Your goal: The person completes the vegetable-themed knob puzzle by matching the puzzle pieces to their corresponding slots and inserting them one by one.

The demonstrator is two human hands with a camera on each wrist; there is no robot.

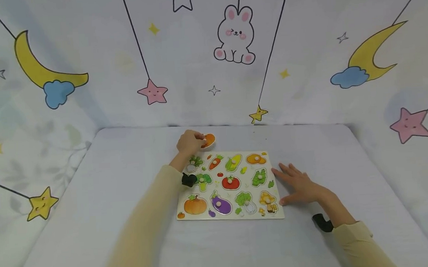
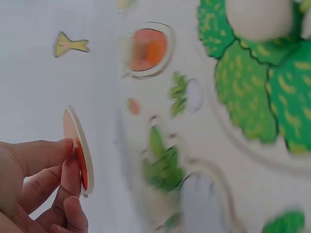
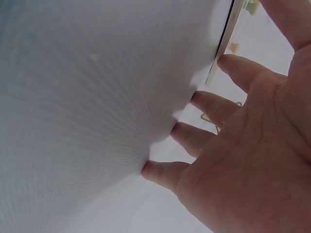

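Beyond the far left corner of a wooden vegetable puzzle board (image 1: pixel 219 225), my left hand (image 1: pixel 190 142) pinches an orange puzzle piece (image 1: pixel 209 140) with a pale rim. The left wrist view shows this thin piece (image 2: pixel 86 165) edge-on between thumb and fingers, apart from the board. Its printed picture is too oblique to make out. My right hand (image 1: pixel 301 185) rests with spread fingers on the table at the board's right edge; one fingertip (image 3: pixel 224 60) touches that edge in the right wrist view. The pumpkin spot (image 1: pixel 195 206) on the board shows no knob.
Other knobbed pieces sit in the board, among them an eggplant (image 1: pixel 222 205), a tomato (image 1: pixel 230 183), a corn (image 1: pixel 233 162) and a mushroom (image 1: pixel 268 201). A white cloth covers the table (image 1: pixel 221 251). A patterned curtain (image 1: pixel 194 49) stands behind it.
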